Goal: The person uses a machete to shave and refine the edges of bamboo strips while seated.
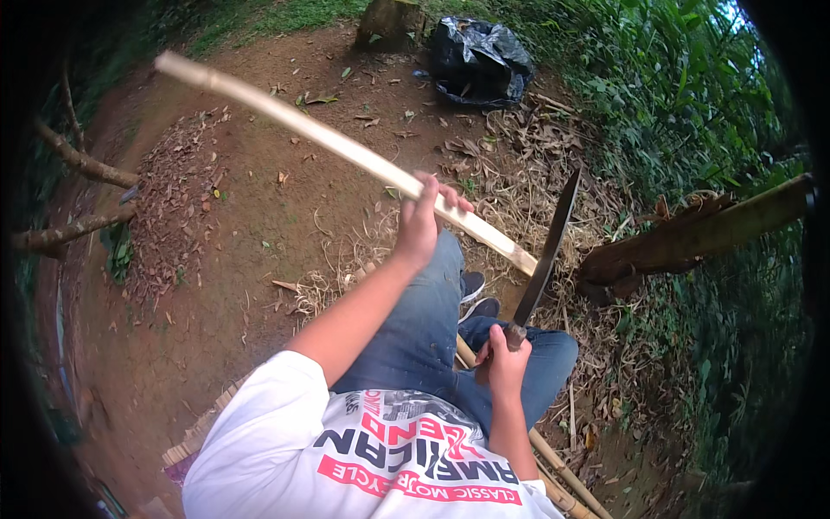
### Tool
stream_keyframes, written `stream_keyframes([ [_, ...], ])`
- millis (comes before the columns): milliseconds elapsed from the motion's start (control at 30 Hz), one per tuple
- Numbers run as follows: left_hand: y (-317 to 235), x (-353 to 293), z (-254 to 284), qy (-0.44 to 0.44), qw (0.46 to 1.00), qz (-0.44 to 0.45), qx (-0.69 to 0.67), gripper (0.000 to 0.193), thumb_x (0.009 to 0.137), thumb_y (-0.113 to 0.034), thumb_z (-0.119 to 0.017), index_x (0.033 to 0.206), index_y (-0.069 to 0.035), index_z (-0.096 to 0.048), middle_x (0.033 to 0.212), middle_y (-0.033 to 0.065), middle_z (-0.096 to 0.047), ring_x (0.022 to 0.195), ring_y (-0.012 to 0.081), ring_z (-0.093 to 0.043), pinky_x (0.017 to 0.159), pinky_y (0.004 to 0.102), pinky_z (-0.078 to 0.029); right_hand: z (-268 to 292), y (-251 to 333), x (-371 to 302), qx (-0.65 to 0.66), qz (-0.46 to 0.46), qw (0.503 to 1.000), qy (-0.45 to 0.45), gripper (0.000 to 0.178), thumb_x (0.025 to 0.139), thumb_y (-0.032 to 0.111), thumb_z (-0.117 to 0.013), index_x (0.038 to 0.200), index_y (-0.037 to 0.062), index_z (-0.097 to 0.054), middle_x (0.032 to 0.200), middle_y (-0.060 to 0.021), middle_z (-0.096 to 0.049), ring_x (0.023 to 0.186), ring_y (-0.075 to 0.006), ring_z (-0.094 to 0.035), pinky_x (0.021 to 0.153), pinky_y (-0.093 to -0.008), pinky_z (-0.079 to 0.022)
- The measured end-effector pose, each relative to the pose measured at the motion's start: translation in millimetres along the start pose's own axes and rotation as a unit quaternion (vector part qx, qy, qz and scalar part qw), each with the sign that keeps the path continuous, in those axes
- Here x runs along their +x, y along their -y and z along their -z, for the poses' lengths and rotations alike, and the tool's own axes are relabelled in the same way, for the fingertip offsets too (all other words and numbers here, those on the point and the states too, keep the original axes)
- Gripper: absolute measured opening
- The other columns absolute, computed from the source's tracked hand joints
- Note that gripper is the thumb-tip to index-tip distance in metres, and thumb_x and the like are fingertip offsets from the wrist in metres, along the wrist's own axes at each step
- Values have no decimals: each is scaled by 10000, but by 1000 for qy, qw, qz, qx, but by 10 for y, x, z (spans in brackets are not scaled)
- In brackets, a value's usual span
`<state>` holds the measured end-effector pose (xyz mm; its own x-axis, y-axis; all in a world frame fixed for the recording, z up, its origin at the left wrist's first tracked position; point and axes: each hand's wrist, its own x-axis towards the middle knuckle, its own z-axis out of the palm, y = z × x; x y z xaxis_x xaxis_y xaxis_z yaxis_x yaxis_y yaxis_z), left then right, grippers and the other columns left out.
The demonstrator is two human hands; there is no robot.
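Note:
A long pale bamboo strip point(320, 131) slants across the view, from far left down toward the right. My left hand point(421, 221) grips it right of its middle, fingers wrapped round it. In my right hand point(506, 356) is the handle of a machete point(549, 251), its dark blade pointing up and away. The near right end of the strip meets or passes beside the blade; whether they touch I cannot tell. Motion blurs the strip's far end.
Shavings point(527, 186) and dry leaves litter the dirt ahead. A black plastic bag point(480, 60) and a tree stump point(389, 26) stand at the back. A thick cut trunk point(692, 233) juts in from the right. Bamboo poles point(562, 476) lie beside my right arm.

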<state>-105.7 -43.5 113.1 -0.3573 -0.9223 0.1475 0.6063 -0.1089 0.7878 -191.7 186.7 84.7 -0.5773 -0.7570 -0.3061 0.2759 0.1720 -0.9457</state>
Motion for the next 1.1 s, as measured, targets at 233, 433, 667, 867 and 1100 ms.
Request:
stream_keyframes([
  [233, 727, -933, 154, -34, 992, 83, 85, 257, 1023, -258, -445, 1163, -47, -487, 1087, 96, -554, 1050, 177, -565, 959, 349, -474, -203, 79, 225, 54, 79, 993, -75, 170, 901, 111, -656, 826, -40, -637, 760, -90, -654, 675, -158, -651, 590, -267, -537],
  [433, 847, -1320, 51, -65, 976, 204, 42, 423, 1028, -281, -447, 1403, -87, -435, 1155, 42, -525, 1082, 138, -540, 945, 304, -464, -184, -55, 330, 137, 40, 982, -124, 172, 884, 89, -669, 985, -26, -591, 858, -96, -641, 705, -188, -669, 592, -284, -559],
  [667, 970, -1560, -122, -18, 967, 232, 104, 378, 1027, -277, -444, 1357, -110, -521, 1151, 31, -578, 991, 69, -537, 842, 248, -471, 15, -213, 420, 172, -2, 964, -201, 114, 842, 34, -677, 901, 12, -581, 759, -73, -627, 615, -159, -624, 558, -267, -515],
  [867, 731, -1697, -230, 200, 898, 362, 150, 335, 971, -273, -541, 1225, -57, -568, 1085, 50, -625, 1035, 116, -563, 865, 277, -463, 335, -321, 516, 155, 14, 964, -217, 152, 819, -4, -674, 758, 47, -545, 700, -46, -595, 561, -136, -591, 538, -259, -496],
  [1100, -313, -1452, 225, 264, 655, 51, 706, 550, 760, -358, -749, 1182, -53, -570, 1057, 111, -611, 1075, 280, -560, 1008, 417, -368, 464, -327, 515, 91, 31, 964, -247, 167, 820, 11, -690, 739, 31, -545, 684, -65, -612, 547, -143, -603, 521, -271, -502],
])
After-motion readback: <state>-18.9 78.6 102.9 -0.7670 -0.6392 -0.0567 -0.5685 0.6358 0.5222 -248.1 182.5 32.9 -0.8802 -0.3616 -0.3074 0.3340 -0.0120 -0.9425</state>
